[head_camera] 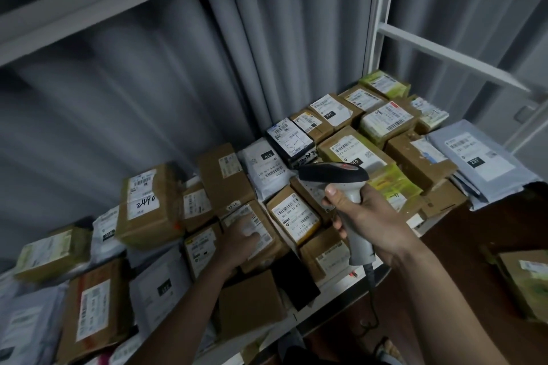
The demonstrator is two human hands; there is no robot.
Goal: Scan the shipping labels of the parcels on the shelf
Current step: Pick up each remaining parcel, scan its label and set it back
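Many parcels lie packed on the shelf [335,299], most with a white label facing up. In the head view, the right hand [367,216] has its fingers wrapped around the grip of the barcode scanner [341,187], whose dark head hangs over the middle of the pile. The left hand [240,243] lies with its fingers on the label of a brown box [258,234] just left of the scanner; I cannot tell whether it presses or pinches. The two hands are apart.

I judge that the step in hand is the scanning of this box or of its neighbour with the barcode label [296,213]. The next move needs the scanner head aimed at one barcode only, because the labels lie very near together.

The shelf holds boxes and grey mailer bags [480,154], some stacked.
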